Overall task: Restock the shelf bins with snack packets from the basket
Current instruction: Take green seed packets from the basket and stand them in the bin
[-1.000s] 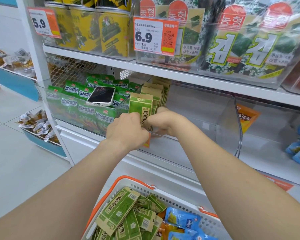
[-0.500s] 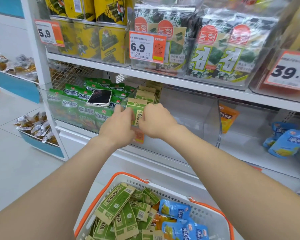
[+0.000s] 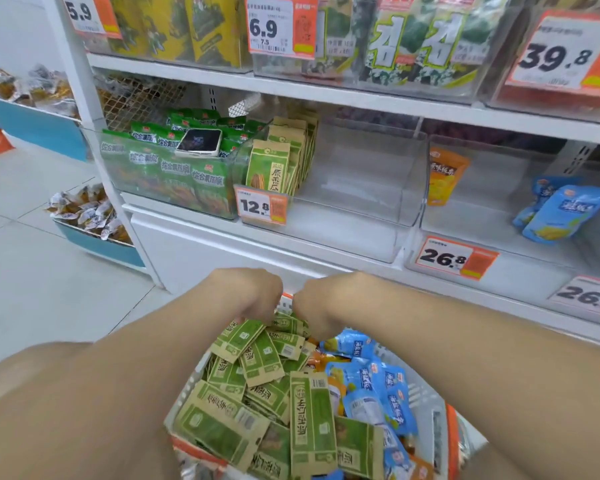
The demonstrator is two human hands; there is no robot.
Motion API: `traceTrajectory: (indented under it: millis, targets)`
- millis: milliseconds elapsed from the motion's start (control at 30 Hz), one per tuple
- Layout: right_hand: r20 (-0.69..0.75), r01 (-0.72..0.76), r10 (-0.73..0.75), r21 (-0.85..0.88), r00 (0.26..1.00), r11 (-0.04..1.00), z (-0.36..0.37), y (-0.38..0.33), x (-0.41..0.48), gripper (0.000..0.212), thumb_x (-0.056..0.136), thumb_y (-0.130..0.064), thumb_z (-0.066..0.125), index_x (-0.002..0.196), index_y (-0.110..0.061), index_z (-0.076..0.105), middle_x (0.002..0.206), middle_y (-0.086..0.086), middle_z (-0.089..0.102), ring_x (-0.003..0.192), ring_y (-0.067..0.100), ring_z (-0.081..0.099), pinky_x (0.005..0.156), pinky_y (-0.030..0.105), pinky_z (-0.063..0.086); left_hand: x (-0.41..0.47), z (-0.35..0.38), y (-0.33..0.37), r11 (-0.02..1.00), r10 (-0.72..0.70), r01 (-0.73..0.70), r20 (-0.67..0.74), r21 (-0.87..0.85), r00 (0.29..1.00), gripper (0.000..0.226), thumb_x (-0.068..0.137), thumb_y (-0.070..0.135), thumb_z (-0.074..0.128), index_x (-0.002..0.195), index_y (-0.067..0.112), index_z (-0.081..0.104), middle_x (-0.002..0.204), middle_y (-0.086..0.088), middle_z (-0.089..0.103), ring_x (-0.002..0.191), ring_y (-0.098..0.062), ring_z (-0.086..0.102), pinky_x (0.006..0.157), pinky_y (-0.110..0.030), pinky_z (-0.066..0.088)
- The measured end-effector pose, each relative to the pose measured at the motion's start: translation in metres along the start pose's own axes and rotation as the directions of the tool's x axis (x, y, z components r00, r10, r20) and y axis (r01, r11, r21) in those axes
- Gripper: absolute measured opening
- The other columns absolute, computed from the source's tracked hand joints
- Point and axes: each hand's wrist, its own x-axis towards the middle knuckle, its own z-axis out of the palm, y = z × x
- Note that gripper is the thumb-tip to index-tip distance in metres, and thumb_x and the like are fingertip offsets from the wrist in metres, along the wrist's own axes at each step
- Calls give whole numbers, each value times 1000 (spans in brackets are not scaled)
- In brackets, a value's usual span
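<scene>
Both hands are down at the far rim of the basket (image 3: 451, 431), left hand (image 3: 246, 294) and right hand (image 3: 321, 303) side by side with knuckles up and fingers curled under into the pile of green sunflower seed packets (image 3: 257, 358). Looks like they're pinching at packets there, but the fingertips are tucked out of sight, so honestly I can't tell if either one actually has a hold yet. These packets look light, flat and a bit stiff, kraft-paper style with glossy print, so they probably slide over each other easily; I'd fan a few together and pinch them by a short edge so they go into the seed packet bin (image 3: 361, 188) upright, next to the row already standing at its left end. Blue packets (image 3: 378, 386) fill the basket's right side, with orange ones mostly buried under them. The basket's near end is cut off by the frame and both forearms cover its side edges.
</scene>
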Motion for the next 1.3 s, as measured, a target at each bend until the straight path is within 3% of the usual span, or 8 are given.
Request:
traceTrajectory:
  millis: [233,467,700,867,1000,1100,1233,1300]
  targets:
    - [141,-50,72,-152,987,987,13,-4,-19,29,102,-27,56,74,-19,49,79,1,52,73,20,52,83,37,53,11,70,75,946,255,-293,240,138,937,50,100,21,62,149,19,52,145,-6,56,125,-30,59,89,-40,52]
    - [220,-78,111,-151,969,985,31,14,-33,11,104,-29,52,107,-20,58,89,-1,56,74,18,54,72,33,48,21,122,110,790,460,-486,163,375,873,100,85,-2,75,162,30,21,170,-9,12,142,-40,39,99,-52,52]
    - [190,-107,121,-82,974,991,49,27,-29,27,103,-30,54,81,-17,48,83,-1,50,86,23,54,85,36,52,28,125,117,604,595,-576,169,551,786,90,82,18,86,155,17,33,150,-7,45,122,-33,56,97,-46,52]
    - [148,-99,111,-86,983,991,43,41,-18,20,101,-21,53,82,-18,54,89,0,56,87,25,54,82,37,52,33,103,110,854,517,-513,-22,90,856,59,78,48,81,123,28,49,111,5,58,98,-20,61,86,-40,56]
    - [159,-84,90,-47,983,995,33,62,-19,60,90,-19,68,148,-26,53,143,1,59,118,29,64,96,44,56,27,70,89,822,368,-364,-81,-438,926,38,83,51,67,113,31,54,103,4,64,93,-22,65,78,-36,53]
    - [207,-71,58,54,977,996,33,75,-19,98,75,-33,91,156,-28,37,146,4,56,122,30,62,100,44,52,17,50,71,626,243,-233,-97,-744,965,39,79,54,50,109,31,60,107,-2,70,90,-19,64,83,-41,52]
    - [-34,18,-5,392,999,920,31,90,-15,45,79,-38,89,112,-17,68,98,2,77,87,21,75,85,46,63,15,36,58,46,170,-72,-64,-996,983,43,92,31,44,104,-3,70,108,-28,74,90,-41,74,98,-52,58]
    - [-112,18,47,524,993,851,21,96,-21,33,82,-34,88,102,-12,73,85,4,79,71,18,78,76,43,66,14,28,58,-20,163,-84,-86,-996,983,57,94,45,46,103,-2,77,106,-33,73,97,-48,72,104,-65,51]
